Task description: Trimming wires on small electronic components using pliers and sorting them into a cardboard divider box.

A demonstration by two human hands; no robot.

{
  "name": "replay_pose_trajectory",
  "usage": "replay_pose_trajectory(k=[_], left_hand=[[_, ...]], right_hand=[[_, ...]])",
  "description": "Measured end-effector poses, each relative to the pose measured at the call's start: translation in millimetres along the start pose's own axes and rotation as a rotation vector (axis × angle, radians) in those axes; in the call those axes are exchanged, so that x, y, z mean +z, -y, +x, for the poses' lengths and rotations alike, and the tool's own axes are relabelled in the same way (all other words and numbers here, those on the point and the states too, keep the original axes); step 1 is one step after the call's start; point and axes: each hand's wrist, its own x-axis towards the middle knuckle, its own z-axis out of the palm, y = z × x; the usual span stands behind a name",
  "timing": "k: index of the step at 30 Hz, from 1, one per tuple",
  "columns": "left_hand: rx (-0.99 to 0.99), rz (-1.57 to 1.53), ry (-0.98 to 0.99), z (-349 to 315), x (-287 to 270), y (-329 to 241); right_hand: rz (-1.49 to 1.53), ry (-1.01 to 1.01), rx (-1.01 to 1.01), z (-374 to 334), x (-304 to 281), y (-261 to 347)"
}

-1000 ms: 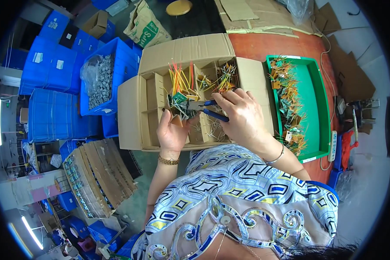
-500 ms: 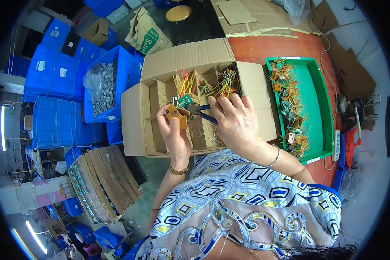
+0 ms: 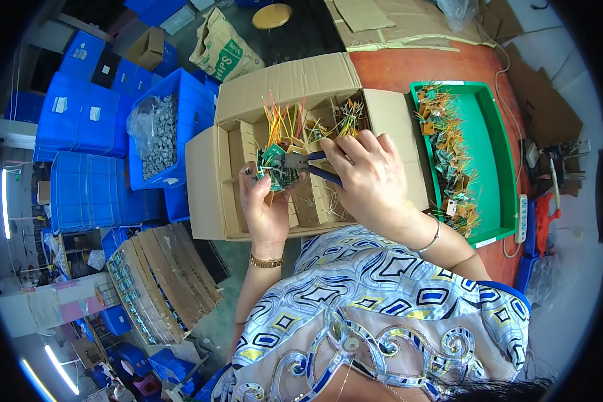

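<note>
Your left hand [image 3: 266,213] pinched the green circuit board [image 3: 283,175], at nine o'clock from your right hand [image 3: 372,175], which clasped blue-handled pliers [image 3: 305,161] pointing that way.

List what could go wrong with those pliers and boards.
The pliers in the right hand sit close to the left hand holding the boards, so a slip might nip a finger. Red and yellow wires stand just beyond the boards in the carton; the pliers could snag them.

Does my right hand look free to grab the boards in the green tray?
Probably not as things stand: your right hand is holding pliers, though nothing seems to cover the boards.
</note>
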Motion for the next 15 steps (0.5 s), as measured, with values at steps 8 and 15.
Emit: replay_pose_trajectory(k=[8,15], left_hand=[[0.001,-0.018,0.002,-1.4,-2.4,4.0],[0.101,0.042,0.027,-4.0,-7.8,4.3]], right_hand=[[0.057,0.042,0.002,-4.6,-2.9,3.7],[0.035,0.053,0.000,-5.4,-5.4,6.9]])
